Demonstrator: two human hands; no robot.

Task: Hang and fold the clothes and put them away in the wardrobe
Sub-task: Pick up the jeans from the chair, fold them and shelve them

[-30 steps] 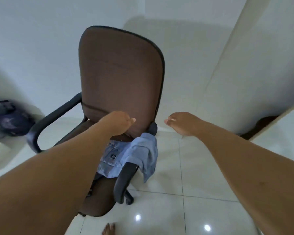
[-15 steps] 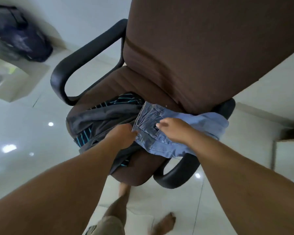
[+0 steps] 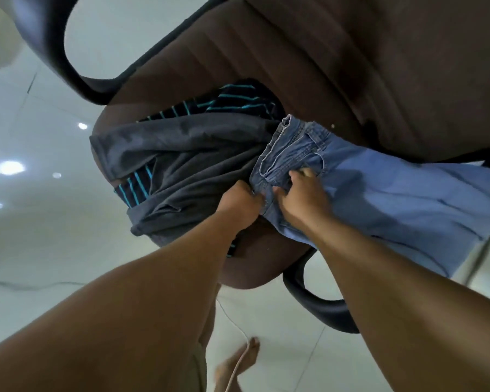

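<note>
A pair of light blue jeans (image 3: pixel 393 199) lies across the right side of a brown office chair's seat (image 3: pixel 198 66), draped over the right armrest. My left hand (image 3: pixel 242 206) grips the waistband at its near corner. My right hand (image 3: pixel 301 195) grips the waistband just beside it, fingers curled into the denim. To the left on the seat lies a dark grey garment (image 3: pixel 181 159) over a black shirt with turquoise stripes (image 3: pixel 232 101).
The chair's black armrests stand at upper left (image 3: pixel 54 52) and lower right (image 3: pixel 320 304). Its brown backrest (image 3: pixel 393 66) fills the upper right. White tiled floor (image 3: pixel 40 236) surrounds the chair. A thin white cable (image 3: pixel 238 329) runs by my bare foot (image 3: pixel 238 363).
I have leaned in close over the chair. Both hands went from reaching in the air to closing on the jeans' waistband.
</note>
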